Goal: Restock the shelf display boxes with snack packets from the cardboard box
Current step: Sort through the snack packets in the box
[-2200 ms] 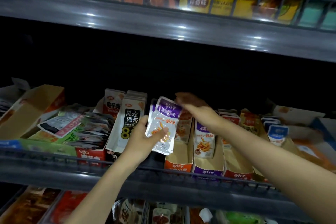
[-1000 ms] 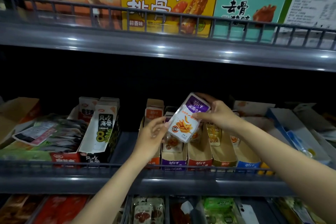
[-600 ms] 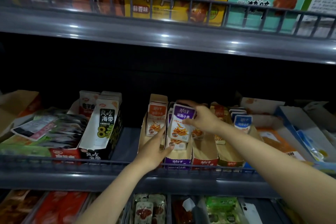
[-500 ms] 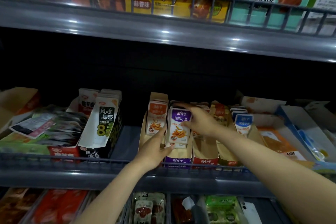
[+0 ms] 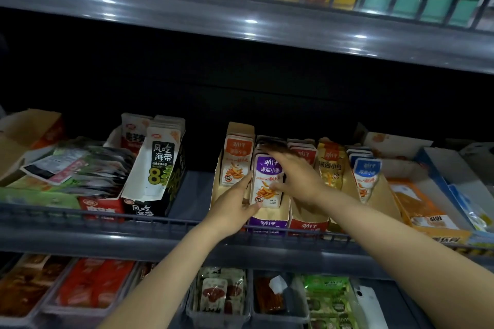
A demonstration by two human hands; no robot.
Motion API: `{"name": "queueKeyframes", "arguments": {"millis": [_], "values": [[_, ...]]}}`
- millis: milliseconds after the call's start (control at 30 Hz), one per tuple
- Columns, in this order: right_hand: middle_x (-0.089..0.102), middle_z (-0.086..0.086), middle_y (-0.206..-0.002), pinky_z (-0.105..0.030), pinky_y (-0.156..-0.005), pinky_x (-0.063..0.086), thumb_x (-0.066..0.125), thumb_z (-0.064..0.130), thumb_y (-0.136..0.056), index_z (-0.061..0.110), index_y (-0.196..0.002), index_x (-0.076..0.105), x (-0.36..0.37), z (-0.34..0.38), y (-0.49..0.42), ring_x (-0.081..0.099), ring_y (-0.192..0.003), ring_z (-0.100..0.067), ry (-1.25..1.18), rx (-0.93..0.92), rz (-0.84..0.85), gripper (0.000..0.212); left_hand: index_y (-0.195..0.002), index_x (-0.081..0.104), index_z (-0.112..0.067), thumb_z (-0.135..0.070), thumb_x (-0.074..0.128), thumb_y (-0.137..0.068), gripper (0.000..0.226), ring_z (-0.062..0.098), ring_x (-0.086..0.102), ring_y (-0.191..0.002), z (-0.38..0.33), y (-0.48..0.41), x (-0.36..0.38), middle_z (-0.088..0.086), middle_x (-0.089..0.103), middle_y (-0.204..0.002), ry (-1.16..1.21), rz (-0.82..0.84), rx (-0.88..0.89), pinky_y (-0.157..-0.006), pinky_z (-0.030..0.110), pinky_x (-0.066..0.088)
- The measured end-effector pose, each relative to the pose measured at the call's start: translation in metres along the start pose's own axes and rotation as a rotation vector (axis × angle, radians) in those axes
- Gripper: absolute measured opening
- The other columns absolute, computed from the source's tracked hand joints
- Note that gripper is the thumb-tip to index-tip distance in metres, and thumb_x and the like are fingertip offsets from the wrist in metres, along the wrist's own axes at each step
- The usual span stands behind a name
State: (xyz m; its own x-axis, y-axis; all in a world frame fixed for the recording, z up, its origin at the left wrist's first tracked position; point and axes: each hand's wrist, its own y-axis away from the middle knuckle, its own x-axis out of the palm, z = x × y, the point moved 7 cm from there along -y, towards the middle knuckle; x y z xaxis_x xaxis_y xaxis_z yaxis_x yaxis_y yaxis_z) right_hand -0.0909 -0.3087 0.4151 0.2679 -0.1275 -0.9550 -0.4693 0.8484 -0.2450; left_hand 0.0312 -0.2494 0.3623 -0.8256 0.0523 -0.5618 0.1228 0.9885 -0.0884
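A stack of purple snack packets [image 5: 267,181] stands upright in the purple display box [image 5: 268,222] on the middle shelf. My right hand [image 5: 296,173] reaches over the stack, with its fingers across the packet tops and its thumb on the front packet, gripping it. Straight fingers of my left hand [image 5: 235,205] press against the stack's left edge. An orange display box [image 5: 235,165] of packets stands just left of it. Red [image 5: 307,224], yellow [image 5: 330,168] and blue [image 5: 367,176] packet boxes stand to the right. The cardboard box is not in view.
A wire rail [image 5: 160,218] runs along the shelf front. Black-and-white seaweed boxes [image 5: 160,165] and loose packets [image 5: 80,168] lie at the left, and flat orange and blue boxes [image 5: 427,208] at the right. The upper shelf [image 5: 240,24] overhangs. Trays of snacks [image 5: 222,296] fill the shelf below.
My right hand carried the purple packets from in front of the shelf down into the purple display box. My left hand let go of them and moved to the stack's left edge.
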Motion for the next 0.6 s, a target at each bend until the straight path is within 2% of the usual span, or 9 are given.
{"name": "queueKeyframes", "arguments": {"millis": [300, 467, 600], "values": [[0.041, 0.000, -0.145, -0.032, -0.112, 0.025, 0.072, 0.028, -0.081, 0.024, -0.148, 0.024, -0.002, 0.001, 0.006, 0.033, -0.136, -0.018, 0.010, 0.002, -0.010, 0.082, -0.150, 0.015, -0.029, -0.026, 0.060, -0.092, 0.073, 0.011, 0.041, -0.131, -0.003, 0.002, -0.001, -0.010, 0.036, -0.149, -0.057, -0.004, -0.010, -0.099, 0.022, 0.037], [0.036, 0.002, -0.148, -0.035, -0.115, 0.026, 0.071, 0.031, -0.081, 0.028, -0.148, 0.023, -0.014, -0.003, 0.020, 0.030, -0.139, -0.017, -0.043, 0.011, -0.065, 0.083, -0.149, 0.019, -0.024, -0.025, 0.058, -0.093, 0.068, 0.012, 0.039, -0.132, -0.019, 0.010, -0.004, -0.006, 0.037, -0.148, -0.108, -0.012, 0.030, -0.092, 0.016, 0.029], [0.025, 0.006, -0.154, -0.041, -0.116, 0.026, 0.067, 0.036, -0.084, 0.035, -0.148, 0.019, -0.026, -0.004, 0.042, 0.021, -0.143, -0.014, -0.076, -0.015, -0.073, 0.080, -0.149, 0.022, -0.019, -0.034, 0.057, -0.093, 0.067, 0.016, 0.028, -0.140, -0.032, 0.025, -0.012, -0.001, 0.030, -0.153, -0.249, -0.089, 0.108, -0.108, 0.025, 0.025]]}}
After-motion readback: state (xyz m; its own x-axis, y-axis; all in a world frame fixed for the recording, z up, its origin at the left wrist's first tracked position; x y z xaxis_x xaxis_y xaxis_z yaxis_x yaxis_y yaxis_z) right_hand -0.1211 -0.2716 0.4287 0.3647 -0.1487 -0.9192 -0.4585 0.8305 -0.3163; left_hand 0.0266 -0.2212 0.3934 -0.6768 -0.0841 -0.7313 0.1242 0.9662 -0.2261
